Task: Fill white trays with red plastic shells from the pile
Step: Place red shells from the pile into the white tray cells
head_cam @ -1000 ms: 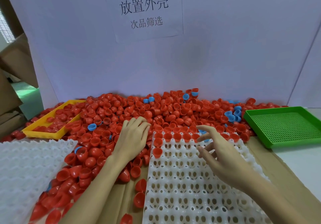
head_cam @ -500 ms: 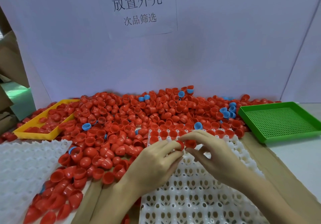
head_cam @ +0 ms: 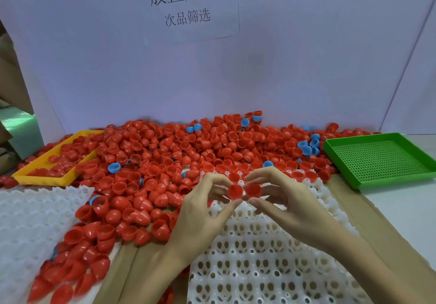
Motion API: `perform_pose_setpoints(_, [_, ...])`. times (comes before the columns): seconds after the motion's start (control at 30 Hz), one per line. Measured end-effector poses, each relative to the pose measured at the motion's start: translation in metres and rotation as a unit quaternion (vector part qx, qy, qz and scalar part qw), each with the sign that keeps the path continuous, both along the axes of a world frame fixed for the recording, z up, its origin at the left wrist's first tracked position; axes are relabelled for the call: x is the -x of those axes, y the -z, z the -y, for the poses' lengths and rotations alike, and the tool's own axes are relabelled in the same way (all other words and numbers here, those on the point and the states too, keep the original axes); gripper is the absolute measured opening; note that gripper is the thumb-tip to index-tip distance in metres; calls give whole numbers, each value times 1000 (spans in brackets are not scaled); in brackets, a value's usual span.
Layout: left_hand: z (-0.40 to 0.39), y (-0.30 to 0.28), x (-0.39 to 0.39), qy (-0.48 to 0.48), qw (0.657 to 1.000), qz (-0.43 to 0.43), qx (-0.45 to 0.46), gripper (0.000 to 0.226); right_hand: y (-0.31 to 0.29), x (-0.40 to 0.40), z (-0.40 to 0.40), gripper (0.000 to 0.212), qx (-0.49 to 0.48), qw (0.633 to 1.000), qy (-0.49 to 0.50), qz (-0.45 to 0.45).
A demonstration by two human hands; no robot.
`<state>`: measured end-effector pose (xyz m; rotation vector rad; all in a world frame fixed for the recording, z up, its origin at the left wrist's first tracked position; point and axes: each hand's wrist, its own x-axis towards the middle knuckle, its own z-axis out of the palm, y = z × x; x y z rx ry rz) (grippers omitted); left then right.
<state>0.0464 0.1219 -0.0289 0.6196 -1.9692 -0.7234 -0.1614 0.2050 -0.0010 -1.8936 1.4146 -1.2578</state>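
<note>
1. Fingers of the left hand [head_cam: 200, 214] pinch 1 red shell [head_cam: 235, 191]; the right hand [head_cam: 290, 207] pinches another shell [head_cam: 253, 190], both above the white tray [head_cam: 271, 256] near its far edge.
2. Best seat each shell squarely in an empty pocket beside the filled far row [head_cam: 297, 175].

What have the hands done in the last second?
The left hand left the pile and now pinches a red shell; the right hand pinches another, both over the white tray. Trays and pile stayed put.
</note>
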Motion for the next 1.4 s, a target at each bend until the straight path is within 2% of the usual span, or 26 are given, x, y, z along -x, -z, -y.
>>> perform_pose_setpoints(0.13, [0, -3, -2, 10, 998, 12, -66, 15, 0, -1, 0, 37, 9, 999, 5, -32])
perform_pose_setpoints(0.2, [-1, -5, -3, 26, 996, 26, -77, 19, 1, -2, 1, 38, 16, 999, 8, -41])
perform_pose_setpoints(0.37, [-7, -5, 1, 23, 996, 44, -67, 28, 1, -6, 1, 58, 23, 999, 8, -36])
perform_pose_setpoints(0.5, [-9, -6, 1, 29, 996, 46, -67, 30, 1, -4, 3, 40, 46, 994, 53, -82])
perform_pose_setpoints(0.6, [-9, -8, 1, 50, 995, 41, -81, 28, 0, -5, 2, 28, 43, 993, 78, -75])
perform_pose_setpoints(0.73, [-5, -8, 0, 60, 995, -13, -83, 34, -2, -7, 0, 16, 17, 995, 87, -51])
perform_pose_setpoints(0.87, [-5, -7, 2, 23, 993, -57, -97, 28, -3, -11, -2, 24, -38, 996, 60, -50])
perform_pose_setpoints(0.97, [-6, -4, 3, -44, 997, -43, -48, 26, -3, -15, -3, 31, -53, 996, 53, -45])
perform_pose_setpoints(1.1, [-5, -4, 4, -92, 993, -31, 60, 24, -3, -19, -3, 32, -64, 993, 102, -4])
perform_pose_setpoints(1.17, [-4, -2, 5, -85, 991, -16, 105, 14, -4, -20, -2, 37, -78, 990, 120, 14])
perform_pose_setpoints(1.3, [-4, -1, 6, -46, 994, -6, 99, 17, -4, -19, -2, 40, -115, 987, 106, 34])
perform_pose_setpoints(1.4, [-2, -1, 5, -7, 995, -2, 101, 10, -3, -21, -3, 42, -127, 987, 94, 31])
